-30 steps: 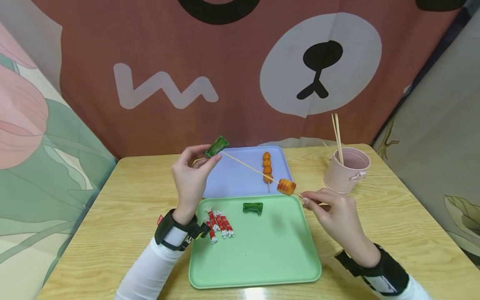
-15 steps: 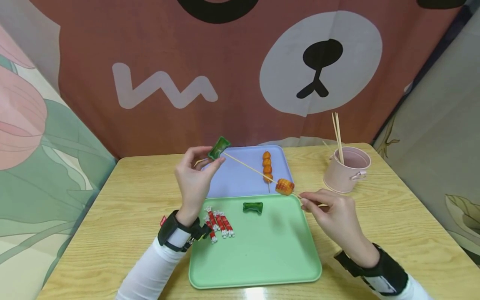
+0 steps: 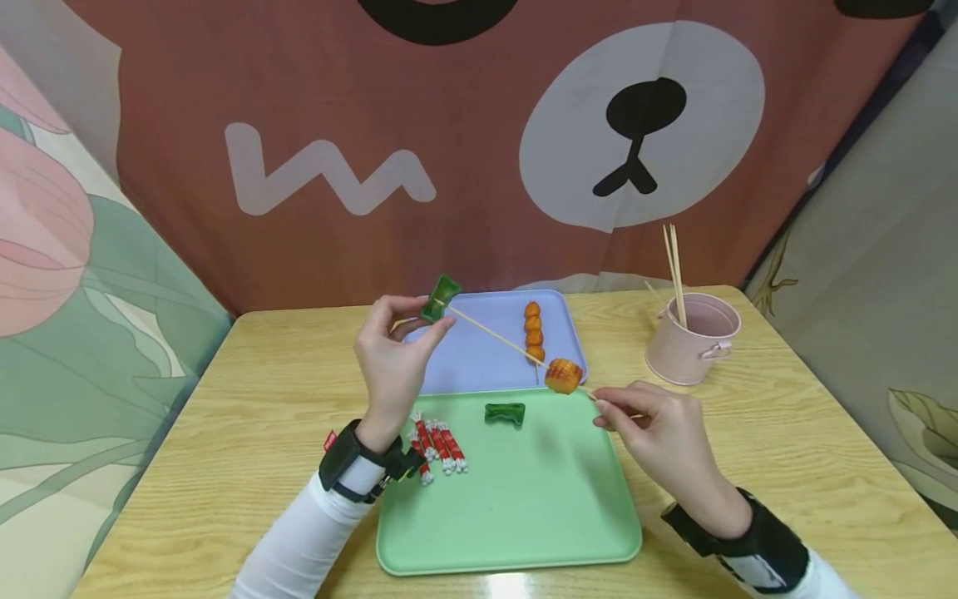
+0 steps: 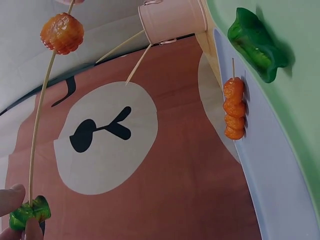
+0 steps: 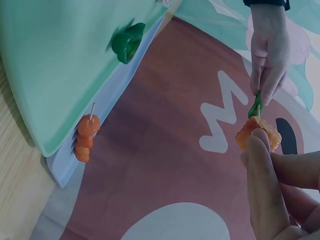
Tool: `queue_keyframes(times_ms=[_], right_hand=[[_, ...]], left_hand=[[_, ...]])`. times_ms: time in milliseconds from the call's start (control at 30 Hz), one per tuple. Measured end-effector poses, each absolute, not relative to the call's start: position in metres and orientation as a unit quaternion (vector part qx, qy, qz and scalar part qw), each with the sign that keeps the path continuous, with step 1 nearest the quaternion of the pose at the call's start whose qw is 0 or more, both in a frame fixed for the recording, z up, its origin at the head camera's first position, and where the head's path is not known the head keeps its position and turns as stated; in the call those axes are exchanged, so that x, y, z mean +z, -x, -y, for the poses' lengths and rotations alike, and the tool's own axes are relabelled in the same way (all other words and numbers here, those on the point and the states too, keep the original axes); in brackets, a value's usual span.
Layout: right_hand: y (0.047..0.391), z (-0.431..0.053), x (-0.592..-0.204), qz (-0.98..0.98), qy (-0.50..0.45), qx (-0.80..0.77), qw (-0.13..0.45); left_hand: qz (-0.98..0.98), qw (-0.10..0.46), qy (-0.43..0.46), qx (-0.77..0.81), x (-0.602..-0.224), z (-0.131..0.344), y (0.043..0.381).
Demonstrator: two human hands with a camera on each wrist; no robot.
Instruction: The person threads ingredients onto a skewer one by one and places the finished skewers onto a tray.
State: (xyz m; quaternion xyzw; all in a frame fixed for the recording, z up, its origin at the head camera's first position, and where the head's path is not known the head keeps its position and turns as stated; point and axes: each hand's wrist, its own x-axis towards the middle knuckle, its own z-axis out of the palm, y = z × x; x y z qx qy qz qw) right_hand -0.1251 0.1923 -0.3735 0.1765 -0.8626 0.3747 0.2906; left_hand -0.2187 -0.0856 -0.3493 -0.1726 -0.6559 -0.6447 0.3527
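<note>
Between thumb and fingertips, my left hand (image 3: 392, 358) pinches a green pepper piece (image 3: 441, 298), held up over the left part of the blue tray. My right hand (image 3: 662, 441) pinches a thin bamboo skewer (image 3: 494, 334) near its right end. A corn chunk (image 3: 564, 376) is threaded on that skewer close to the right fingers. The skewer's far tip meets the pepper piece (image 4: 30, 212) in the left wrist view; how deep it goes in, I cannot tell. Another green pepper piece (image 3: 505, 414) lies on the green tray (image 3: 516, 516).
Several red-wrapped sticks with white ends (image 3: 437, 445) lie at the green tray's left. Behind it, the blue tray (image 3: 479, 366) bears a skewer of orange balls (image 3: 533, 333). A pink bucket (image 3: 692, 341) with several bamboo skewers stands at the back right. A bear-patterned cloth (image 3: 449, 241) hangs behind the table.
My left hand has shifted slightly right with the pepper piece, turning it more upright. My right hand has moved a little left with the skewer and corn. The skewer's tip now overlaps the pepper piece.
</note>
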Motion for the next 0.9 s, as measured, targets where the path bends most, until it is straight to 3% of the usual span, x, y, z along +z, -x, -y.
queue_keyframes(times_ms=[900], right_hand=[[0.126,-0.181,-0.376,0.854,-0.195,0.387,0.29]], left_hand=[[0.686,0.334,0.182,-0.62,-0.345,0.073,0.204]])
